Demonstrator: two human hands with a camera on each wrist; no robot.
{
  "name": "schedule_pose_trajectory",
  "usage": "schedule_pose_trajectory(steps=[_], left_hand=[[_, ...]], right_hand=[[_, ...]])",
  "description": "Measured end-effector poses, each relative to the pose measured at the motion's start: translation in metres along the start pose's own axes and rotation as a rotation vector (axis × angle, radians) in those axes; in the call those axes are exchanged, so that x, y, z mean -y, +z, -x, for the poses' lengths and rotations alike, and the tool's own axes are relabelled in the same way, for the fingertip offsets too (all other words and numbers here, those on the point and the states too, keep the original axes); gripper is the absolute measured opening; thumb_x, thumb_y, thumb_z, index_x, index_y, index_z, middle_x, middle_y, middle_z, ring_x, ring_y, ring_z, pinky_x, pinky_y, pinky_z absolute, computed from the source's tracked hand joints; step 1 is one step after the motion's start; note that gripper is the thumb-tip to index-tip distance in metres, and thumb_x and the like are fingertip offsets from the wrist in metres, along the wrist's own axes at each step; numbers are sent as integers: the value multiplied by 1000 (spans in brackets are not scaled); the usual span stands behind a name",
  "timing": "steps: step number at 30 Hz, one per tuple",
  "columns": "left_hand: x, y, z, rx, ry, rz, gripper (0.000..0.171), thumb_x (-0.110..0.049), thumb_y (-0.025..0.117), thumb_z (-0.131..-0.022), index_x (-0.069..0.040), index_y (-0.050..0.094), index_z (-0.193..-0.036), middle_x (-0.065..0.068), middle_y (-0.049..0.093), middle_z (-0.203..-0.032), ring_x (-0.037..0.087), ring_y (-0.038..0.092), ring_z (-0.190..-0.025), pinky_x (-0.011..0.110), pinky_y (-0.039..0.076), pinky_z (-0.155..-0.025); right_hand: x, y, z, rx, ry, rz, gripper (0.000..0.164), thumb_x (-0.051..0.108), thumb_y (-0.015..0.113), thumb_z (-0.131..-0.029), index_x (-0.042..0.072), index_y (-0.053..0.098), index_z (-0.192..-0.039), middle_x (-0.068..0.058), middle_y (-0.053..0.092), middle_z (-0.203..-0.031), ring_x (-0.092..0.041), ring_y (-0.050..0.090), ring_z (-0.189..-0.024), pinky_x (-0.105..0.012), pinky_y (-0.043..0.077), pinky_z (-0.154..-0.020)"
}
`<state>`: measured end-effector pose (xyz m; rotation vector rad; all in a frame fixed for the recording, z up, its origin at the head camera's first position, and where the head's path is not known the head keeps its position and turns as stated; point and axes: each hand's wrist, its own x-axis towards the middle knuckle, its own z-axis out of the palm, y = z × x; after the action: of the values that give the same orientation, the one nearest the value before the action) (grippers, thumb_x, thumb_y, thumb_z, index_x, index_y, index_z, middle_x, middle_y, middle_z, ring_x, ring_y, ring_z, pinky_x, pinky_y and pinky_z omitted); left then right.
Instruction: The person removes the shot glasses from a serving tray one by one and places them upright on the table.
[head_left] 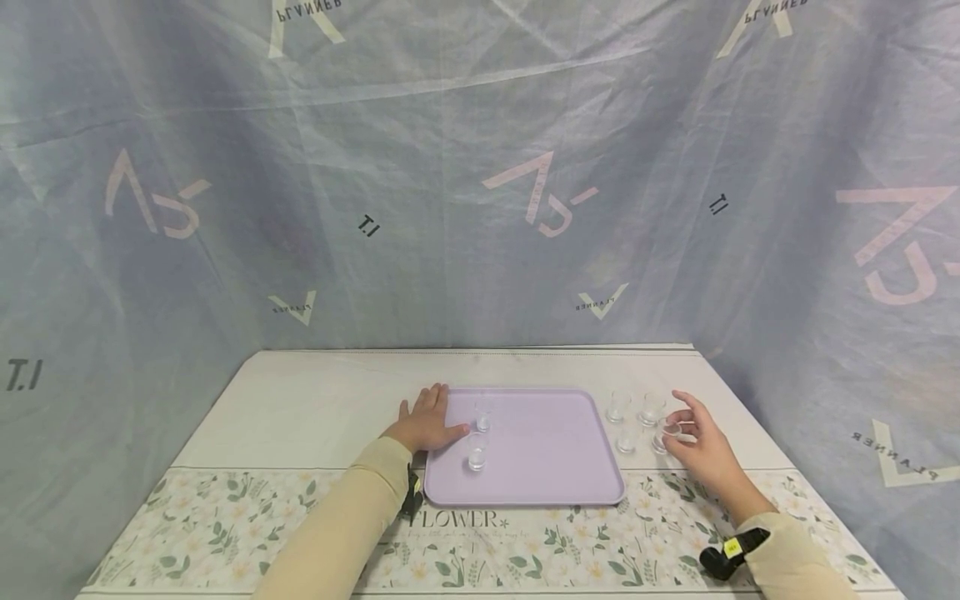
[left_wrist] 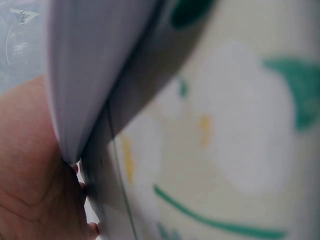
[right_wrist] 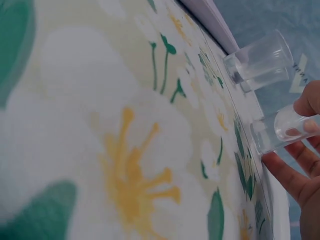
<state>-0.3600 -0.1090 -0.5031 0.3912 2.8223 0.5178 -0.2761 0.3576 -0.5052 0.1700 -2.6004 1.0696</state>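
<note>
A lilac tray [head_left: 547, 442] lies on the table with two small clear glasses standing on its left part, one glass [head_left: 477, 457] in front of the other glass [head_left: 483, 422]. My left hand [head_left: 429, 425] rests against the tray's left edge, fingers extended and thumb over the rim; the left wrist view shows the palm [left_wrist: 30, 165] beside the rim. To the right of the tray stand several more clear glasses. My right hand [head_left: 703, 446] pinches the nearest right one, a glass [right_wrist: 267, 132] that looks upright at the table surface.
Beside the held glass stand other glasses [head_left: 617, 406], close together near the tray's right rim. A flowered cloth band [head_left: 225, 517] runs along the table's front. Grey-blue printed curtains [head_left: 450, 275] hang behind and at both sides.
</note>
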Motion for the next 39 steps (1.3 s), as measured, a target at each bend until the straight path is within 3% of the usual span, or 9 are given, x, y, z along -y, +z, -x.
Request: schedule_pose_trajectory(steps=[5,11,14,18,21,26,29,33,39], left_hand=[[-5,-5,7,1,-6,-17,97,-61,49,-99,1,7,-161,20,7,-168,38,4,-155,62,3,-122],[-6,-5,9,-9,3,-12,97,-61,50,-98,2,9,-161,21,8,-168,40,6,-155,63,4,-121],[-6,-4,9,-12,7,-12,98,-61,50,-98,2,9,-161,21,9,-168,40,6,-155,64,4,-121],[-5,-4,9,-17,8,-14,97,-60,50,-98,2,10,-161,22,10,-168,41,7,-154,64,5,-121],[-5,-4,10,-15,5,-13,96,-60,50,-99,2,10,-161,22,10,-168,40,7,-154,63,5,-121],[-4,-1,9,-16,5,4,97,-60,50,-99,2,9,-161,22,9,-168,40,5,-155,63,2,-121],[-2,0,8,-28,6,22,98,-60,52,-97,3,10,-160,23,9,-167,41,5,-154,64,0,-120],[-1,2,5,-24,3,33,100,-62,51,-96,2,9,-161,22,7,-168,40,3,-155,64,-2,-120],[0,3,3,-15,0,17,99,-61,50,-98,2,7,-161,22,5,-168,40,2,-155,64,-3,-120]], right_hand=[[-1,1,2,11,-10,16,80,-3,67,-89,5,25,-156,-15,57,-114,-39,60,-111,-57,54,-89],[-2,0,3,24,-8,1,82,-2,67,-90,4,20,-157,-15,56,-115,-39,58,-112,-60,52,-92],[0,-3,2,52,-2,-26,86,-3,68,-91,4,15,-159,-18,55,-116,-39,59,-112,-55,53,-92],[6,-9,-1,61,-21,-34,93,-1,72,-89,5,12,-160,-21,53,-118,-40,60,-110,-33,54,-89],[10,-13,-5,17,-83,-18,92,-1,74,-88,4,17,-159,-22,54,-116,-38,60,-105,-23,51,-85],[23,-18,-15,-68,-187,1,87,-5,75,-85,3,26,-157,-20,59,-112,-25,60,-98,-19,46,-86],[34,-18,-23,-75,-214,-9,85,-5,74,-85,3,28,-156,-20,60,-112,-23,59,-99,-21,46,-87],[50,-13,-36,-43,-228,-36,84,-3,73,-88,3,26,-157,-20,59,-112,-32,59,-101,-27,47,-89],[72,6,-55,31,-224,-99,84,-4,71,-89,5,23,-158,-19,58,-114,-38,60,-105,-50,48,-94]])
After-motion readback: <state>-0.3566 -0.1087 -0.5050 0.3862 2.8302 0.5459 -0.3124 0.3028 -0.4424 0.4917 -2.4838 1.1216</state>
